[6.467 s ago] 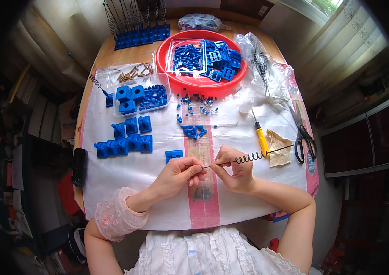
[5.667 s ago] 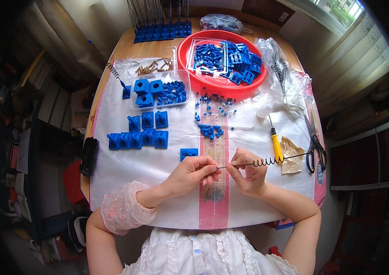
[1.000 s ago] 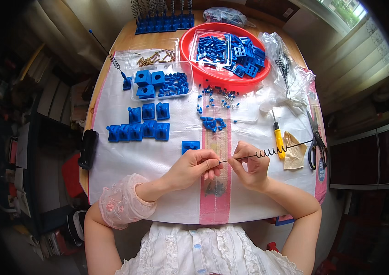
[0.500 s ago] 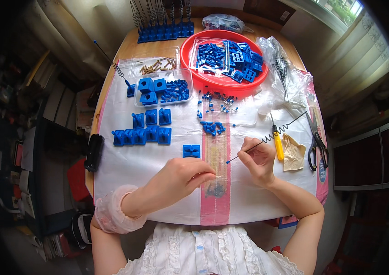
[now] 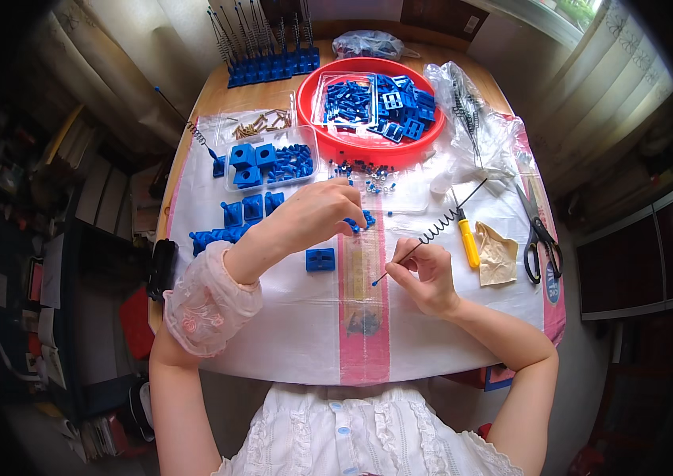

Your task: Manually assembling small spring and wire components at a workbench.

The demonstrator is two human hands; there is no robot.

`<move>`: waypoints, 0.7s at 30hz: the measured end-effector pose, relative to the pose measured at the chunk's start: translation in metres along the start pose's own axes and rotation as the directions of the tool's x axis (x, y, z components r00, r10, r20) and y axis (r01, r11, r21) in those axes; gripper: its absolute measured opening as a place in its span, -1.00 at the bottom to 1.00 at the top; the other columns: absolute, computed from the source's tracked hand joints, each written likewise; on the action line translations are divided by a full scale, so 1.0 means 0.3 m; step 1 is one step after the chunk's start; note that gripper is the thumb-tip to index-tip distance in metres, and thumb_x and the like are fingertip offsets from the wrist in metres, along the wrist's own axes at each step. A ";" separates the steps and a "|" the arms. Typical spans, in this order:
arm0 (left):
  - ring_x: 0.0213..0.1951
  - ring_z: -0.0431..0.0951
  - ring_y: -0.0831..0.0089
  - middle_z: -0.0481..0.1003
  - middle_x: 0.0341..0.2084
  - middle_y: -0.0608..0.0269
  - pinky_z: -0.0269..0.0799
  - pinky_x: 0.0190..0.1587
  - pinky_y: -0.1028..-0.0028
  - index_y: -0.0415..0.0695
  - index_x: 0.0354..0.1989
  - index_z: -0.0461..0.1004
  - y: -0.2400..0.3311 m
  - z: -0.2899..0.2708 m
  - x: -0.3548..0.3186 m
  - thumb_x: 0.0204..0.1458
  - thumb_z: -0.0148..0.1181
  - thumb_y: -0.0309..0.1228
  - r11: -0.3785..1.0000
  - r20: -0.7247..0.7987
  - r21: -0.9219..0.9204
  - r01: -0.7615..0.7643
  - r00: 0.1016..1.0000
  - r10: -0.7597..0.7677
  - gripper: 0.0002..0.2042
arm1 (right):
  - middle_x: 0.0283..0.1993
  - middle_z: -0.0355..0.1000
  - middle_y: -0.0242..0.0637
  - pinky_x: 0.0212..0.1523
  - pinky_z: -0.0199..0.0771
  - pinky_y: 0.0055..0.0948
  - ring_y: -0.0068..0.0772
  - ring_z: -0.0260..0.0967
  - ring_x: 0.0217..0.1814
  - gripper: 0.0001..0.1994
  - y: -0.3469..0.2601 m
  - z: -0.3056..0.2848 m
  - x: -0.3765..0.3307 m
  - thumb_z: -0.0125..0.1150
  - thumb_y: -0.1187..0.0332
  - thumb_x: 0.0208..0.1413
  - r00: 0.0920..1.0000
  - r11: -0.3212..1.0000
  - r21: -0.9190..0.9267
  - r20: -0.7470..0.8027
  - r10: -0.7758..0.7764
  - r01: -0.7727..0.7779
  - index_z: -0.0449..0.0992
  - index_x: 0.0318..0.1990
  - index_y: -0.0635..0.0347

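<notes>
desk (image 5: 193,107): wooden, rounded top, covered mostly by a white sheet (image 5: 289,317) with a pink stripe (image 5: 364,341) running toward the person. room: curtains at upper left and right, dark shelving to the left, a dark cabinet to the right.

far edge: row of blue blocks with upright rods (image 5: 265,67); red round tray (image 5: 312,127) filled with blue plastic parts; clear bag (image 5: 471,119) beside it on the right. left of middle: clear box (image 5: 229,170) of blue pieces, small bag of brass screws (image 5: 261,124), blue blocks (image 5: 229,222) in rows on the sheet, one lone blue block (image 5: 320,259) near the stripe. right edge: yellow-handled tool (image 5: 469,243), tan scrap (image 5: 499,254), black scissors (image 5: 538,238). a black object (image 5: 162,268) sits at the left rim.

open room: bare sheet along the near edge, between the hands and the person's body.

left hand (image 5: 316,214): forearm in a sheer pink cuff crosses the sheet; fingers curl down onto scattered small blue bits (image 5: 364,222) below the tray; whether the grip has closed on a piece cannot be told.

right hand (image 5: 423,274): resting on the sheet just right of the stripe, grip pinching a thin rod with a black spring (image 5: 438,228), which slants up and away toward the clear bag.
</notes>
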State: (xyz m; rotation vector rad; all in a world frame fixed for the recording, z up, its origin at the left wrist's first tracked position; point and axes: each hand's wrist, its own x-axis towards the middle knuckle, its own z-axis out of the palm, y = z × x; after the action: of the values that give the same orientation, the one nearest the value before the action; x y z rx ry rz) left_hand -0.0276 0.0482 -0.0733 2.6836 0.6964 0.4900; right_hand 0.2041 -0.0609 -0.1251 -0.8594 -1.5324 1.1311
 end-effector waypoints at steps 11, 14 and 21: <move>-0.20 0.62 0.28 0.62 -0.37 0.25 0.53 -0.10 0.31 -0.10 -0.28 0.71 -0.031 0.029 0.043 -0.05 0.41 -0.46 0.991 0.068 0.105 -0.087 0.995 0.080 -0.86 | -0.49 0.37 -0.41 -0.44 0.22 -0.55 -0.66 0.20 -0.47 -0.85 0.003 -0.003 -0.006 0.33 0.56 0.12 1.000 0.996 -0.087 0.028 0.008 -0.005 0.49 -0.45 0.34; -0.21 0.65 0.44 0.64 -0.33 0.27 0.53 -0.13 0.44 -0.15 -0.21 0.69 0.024 -0.030 0.025 0.08 0.39 -0.44 0.913 -0.122 -0.381 0.144 0.971 -0.204 -0.87 | -0.50 0.37 -0.38 -0.47 0.19 -0.55 -0.67 0.19 -0.48 -0.86 -0.012 0.003 -0.013 0.32 0.58 0.13 0.996 0.989 -0.149 0.088 0.007 0.006 0.48 -0.43 0.35; -0.13 0.60 0.61 0.65 -0.14 0.28 0.54 -0.03 0.58 -0.15 0.10 0.60 0.072 -0.065 -0.092 0.30 0.24 -0.33 0.050 0.030 -0.996 0.071 0.818 -0.574 -0.73 | -0.51 0.36 -0.17 -0.44 0.31 -0.34 -0.27 0.33 -0.50 -0.86 -0.066 0.028 0.002 0.29 0.53 0.08 0.932 0.954 -0.300 0.350 0.096 0.014 0.42 -0.41 0.32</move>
State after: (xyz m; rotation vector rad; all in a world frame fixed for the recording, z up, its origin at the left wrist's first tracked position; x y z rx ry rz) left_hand -0.0495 0.0204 -0.0544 1.0216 0.6809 0.9363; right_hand 0.1962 -0.0684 -0.1066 -0.9208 -2.0385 1.1505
